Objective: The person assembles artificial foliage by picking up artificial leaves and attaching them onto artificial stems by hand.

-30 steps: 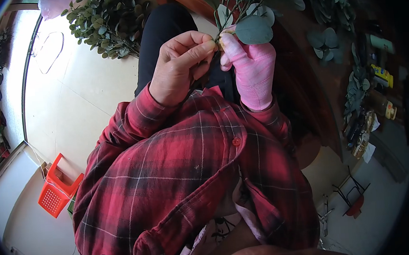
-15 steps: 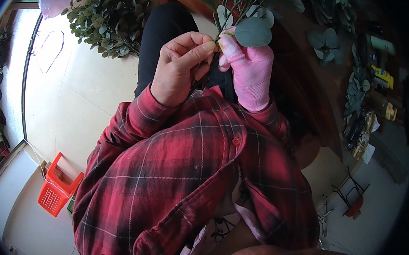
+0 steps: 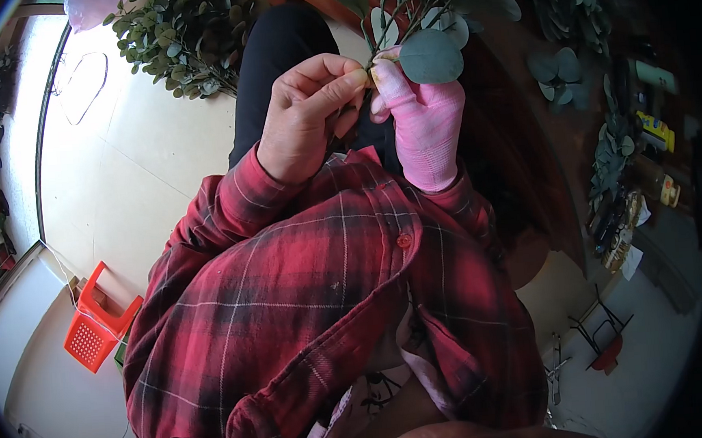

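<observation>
Fingers (image 3: 344, 91) of the bare left hand (image 3: 311, 114) are pinched, thumb against forefinger, right on the lower end of a leafy stem (image 3: 431, 56). Right hand (image 3: 426, 128) is in a pink glove and sits just beside it, thumb and fingers curled in against the same bit of stem. Can't really tell what that one's gripping, tbh, since a big round leaf covers part of it. So the stem is held up in front of the plaid shirt (image 3: 288, 256), leaves fanning out above the glove and off the top edge. Dark trouser leg (image 3: 279, 61) shows behind the left hand. Over to the left, a bushy bunch of greenery (image 3: 184, 47) is near the knee, above the pale floor (image 3: 151, 151). Off to the right is a dark brown worktop (image 3: 528, 129) with a loose leaf cluster (image 3: 559, 76), and past that a yellow container (image 3: 657, 132) in a messy row of stuff. Way down left, well apart from everything, there's an orange-red plastic stool (image 3: 91, 339).
</observation>
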A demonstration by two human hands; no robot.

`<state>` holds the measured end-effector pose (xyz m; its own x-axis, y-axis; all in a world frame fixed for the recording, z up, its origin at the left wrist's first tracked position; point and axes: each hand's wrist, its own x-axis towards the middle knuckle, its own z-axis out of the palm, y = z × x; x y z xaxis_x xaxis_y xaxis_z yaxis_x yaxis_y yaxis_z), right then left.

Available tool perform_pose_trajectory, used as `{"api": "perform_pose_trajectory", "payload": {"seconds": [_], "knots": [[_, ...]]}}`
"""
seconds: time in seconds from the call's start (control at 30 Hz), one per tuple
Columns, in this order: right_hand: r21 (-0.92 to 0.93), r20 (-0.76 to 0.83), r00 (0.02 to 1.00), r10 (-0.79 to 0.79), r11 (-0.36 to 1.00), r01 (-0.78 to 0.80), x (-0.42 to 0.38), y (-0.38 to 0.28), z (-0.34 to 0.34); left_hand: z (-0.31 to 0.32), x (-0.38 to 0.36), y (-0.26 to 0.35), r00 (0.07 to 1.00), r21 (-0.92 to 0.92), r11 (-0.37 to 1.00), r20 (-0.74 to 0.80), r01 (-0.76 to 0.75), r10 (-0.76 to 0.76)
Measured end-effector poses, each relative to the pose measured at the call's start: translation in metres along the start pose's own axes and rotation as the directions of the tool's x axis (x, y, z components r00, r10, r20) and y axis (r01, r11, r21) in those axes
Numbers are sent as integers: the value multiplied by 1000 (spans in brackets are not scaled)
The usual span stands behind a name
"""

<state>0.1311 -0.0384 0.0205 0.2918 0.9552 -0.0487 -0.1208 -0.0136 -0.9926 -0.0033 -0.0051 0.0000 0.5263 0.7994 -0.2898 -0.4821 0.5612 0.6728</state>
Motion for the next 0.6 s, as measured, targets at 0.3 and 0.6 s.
{"api": "perform_pose_trajectory", "payload": {"seconds": [0.3, 0.6], "knots": [[17, -12, 1000, 5, 1000, -5, -1, 3, 2, 0, -1, -1, 1000, -1, 1000, -9, -10, 10], [127, 73, 993, 97, 986, -106, 2, 4, -7, -1, -1, 1, 997, -119, 993, 79, 11, -1]]}}
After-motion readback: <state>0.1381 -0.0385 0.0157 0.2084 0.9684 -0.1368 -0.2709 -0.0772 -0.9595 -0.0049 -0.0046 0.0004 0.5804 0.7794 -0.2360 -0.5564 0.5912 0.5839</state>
